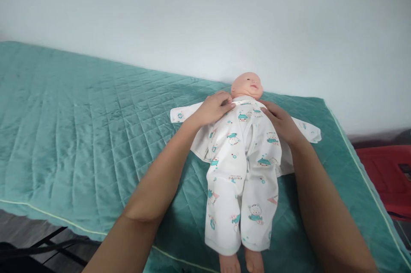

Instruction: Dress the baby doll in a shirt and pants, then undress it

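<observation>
A baby doll [247,86] lies on its back on a teal quilted mattress [90,136], head toward the wall. It wears a white printed romper [244,170] with teal animal prints, sleeves spread to both sides. My left hand [213,108] rests flat on the doll's shoulder by the collar, fingers stretched toward the neck. Laid flat on the other shoulder is my right hand [281,123], fingers extended and holding nothing. The doll's bare feet [242,262] stick out at the bottom edge.
A plain white wall [205,16] runs behind the mattress. A red object [383,179] stands on the floor to the right. Dark straps or cables [38,247] lie on the floor at lower left, below the mattress edge.
</observation>
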